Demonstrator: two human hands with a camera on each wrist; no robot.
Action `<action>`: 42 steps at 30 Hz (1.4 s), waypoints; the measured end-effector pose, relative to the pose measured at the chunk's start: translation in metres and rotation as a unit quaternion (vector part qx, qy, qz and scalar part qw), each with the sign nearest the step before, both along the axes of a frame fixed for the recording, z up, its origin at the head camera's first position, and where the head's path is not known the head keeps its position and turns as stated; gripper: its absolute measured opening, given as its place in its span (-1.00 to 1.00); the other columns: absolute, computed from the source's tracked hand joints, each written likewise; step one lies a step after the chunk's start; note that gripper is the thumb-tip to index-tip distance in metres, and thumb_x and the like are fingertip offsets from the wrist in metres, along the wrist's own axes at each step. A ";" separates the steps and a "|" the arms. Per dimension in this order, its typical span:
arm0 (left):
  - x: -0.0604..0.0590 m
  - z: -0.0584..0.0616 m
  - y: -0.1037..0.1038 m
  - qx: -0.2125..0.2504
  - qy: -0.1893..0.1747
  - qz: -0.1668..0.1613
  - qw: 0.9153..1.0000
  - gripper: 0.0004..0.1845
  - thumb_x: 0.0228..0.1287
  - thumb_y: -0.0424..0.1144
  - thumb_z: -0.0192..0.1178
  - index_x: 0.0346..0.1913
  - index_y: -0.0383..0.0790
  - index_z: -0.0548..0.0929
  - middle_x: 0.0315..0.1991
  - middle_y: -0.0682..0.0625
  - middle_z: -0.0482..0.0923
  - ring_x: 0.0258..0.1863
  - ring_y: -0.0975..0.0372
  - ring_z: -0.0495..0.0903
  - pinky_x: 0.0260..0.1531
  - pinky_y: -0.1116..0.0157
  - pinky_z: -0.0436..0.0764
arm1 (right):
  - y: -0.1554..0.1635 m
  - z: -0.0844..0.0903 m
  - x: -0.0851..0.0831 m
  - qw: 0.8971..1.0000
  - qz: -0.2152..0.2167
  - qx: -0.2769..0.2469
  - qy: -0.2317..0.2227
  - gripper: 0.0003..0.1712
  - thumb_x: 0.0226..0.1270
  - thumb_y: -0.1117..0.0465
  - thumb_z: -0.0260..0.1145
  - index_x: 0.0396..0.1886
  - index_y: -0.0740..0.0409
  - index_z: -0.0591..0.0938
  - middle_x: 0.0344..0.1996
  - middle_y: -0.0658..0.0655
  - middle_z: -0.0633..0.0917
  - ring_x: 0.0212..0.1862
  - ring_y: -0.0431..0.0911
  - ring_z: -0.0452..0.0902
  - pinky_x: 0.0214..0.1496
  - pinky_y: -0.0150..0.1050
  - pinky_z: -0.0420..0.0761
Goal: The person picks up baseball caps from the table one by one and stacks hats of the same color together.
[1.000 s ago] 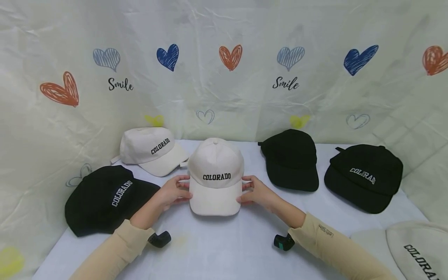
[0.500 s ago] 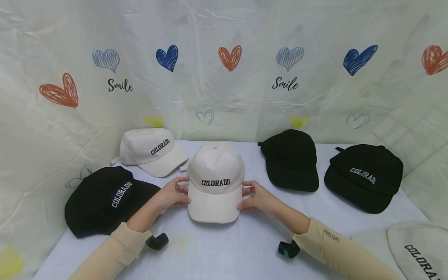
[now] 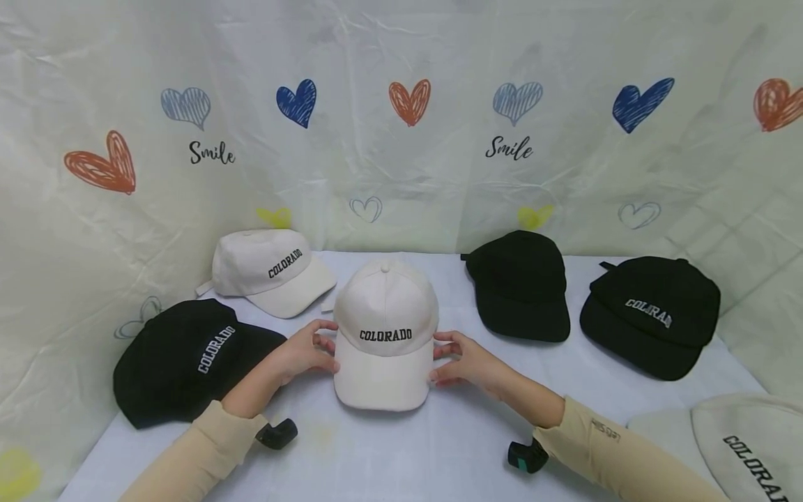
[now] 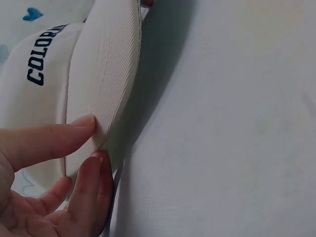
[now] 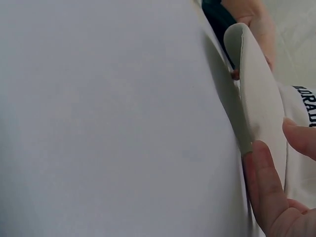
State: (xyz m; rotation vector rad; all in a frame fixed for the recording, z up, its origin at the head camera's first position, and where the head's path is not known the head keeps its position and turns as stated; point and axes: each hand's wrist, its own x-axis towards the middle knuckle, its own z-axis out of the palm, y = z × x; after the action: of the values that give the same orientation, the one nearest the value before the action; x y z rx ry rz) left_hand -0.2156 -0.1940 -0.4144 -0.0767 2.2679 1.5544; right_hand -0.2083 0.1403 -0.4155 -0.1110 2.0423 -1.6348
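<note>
A cream cap (image 3: 384, 380) lettered COLORADO sits at the middle of the white table, its brim toward me. My left hand (image 3: 305, 354) pinches the brim's left edge, thumb on top and fingers under it, as the left wrist view shows. On the other side my right hand (image 3: 465, 361) holds the brim's right edge, its fingers (image 5: 266, 173) beneath and the thumb above. Left of the cap lie a black cap (image 3: 182, 362) and, behind it, another cream cap (image 3: 263, 265).
Two black caps, one plain in front (image 3: 521, 286) and one lettered (image 3: 652, 317), lie at the right. A cream cap (image 3: 740, 446) is cut off at the lower right corner. Behind the table (image 3: 376, 460) hangs a pale curtain (image 3: 439, 174) printed with hearts.
The middle cream cap has shifted toward me, with both hands keeping to its brim edges. My right forearm has moved slightly right and nearer. The other caps have stayed put.
</note>
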 end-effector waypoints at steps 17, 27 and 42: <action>0.005 -0.002 0.003 -0.045 0.018 -0.034 0.998 -0.20 0.03 -0.54 0.50 0.33 -0.37 0.34 -0.20 -0.14 0.56 -0.28 0.10 0.54 -0.19 0.24 0.53 | 0.015 -0.002 0.002 1.000 0.021 -0.021 -0.004 -0.24 0.31 0.46 0.42 0.45 0.43 0.31 0.15 0.33 0.58 -0.06 0.06 0.73 0.03 -0.07 0.72; 0.004 -0.003 0.005 -0.061 0.029 -0.036 0.997 -0.25 0.03 -0.53 0.51 0.30 -0.39 0.38 -0.21 -0.13 0.58 -0.26 0.10 0.54 -0.19 0.23 0.56 | 0.020 -0.003 0.000 0.999 0.028 -0.021 -0.012 -0.24 0.33 0.46 0.41 0.47 0.42 0.33 0.13 0.28 0.60 -0.03 0.06 0.73 0.04 -0.11 0.71; 0.004 -0.002 0.007 -0.110 0.052 -0.042 0.992 -0.30 0.02 -0.48 0.54 0.24 -0.38 0.44 -0.22 -0.07 0.61 -0.25 0.11 0.55 -0.12 0.15 0.55 | 0.022 -0.003 -0.003 0.999 0.040 -0.020 -0.015 -0.26 0.32 0.46 0.39 0.46 0.43 0.35 0.12 0.29 0.62 -0.05 0.04 0.74 0.06 -0.12 0.70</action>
State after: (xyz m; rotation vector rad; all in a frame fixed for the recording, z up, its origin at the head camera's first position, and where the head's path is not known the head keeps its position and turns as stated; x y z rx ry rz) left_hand -0.2113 -0.1868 -0.4165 0.0414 2.4827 1.2897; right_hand -0.2111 0.1621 -0.4182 -0.1799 1.9581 -1.6196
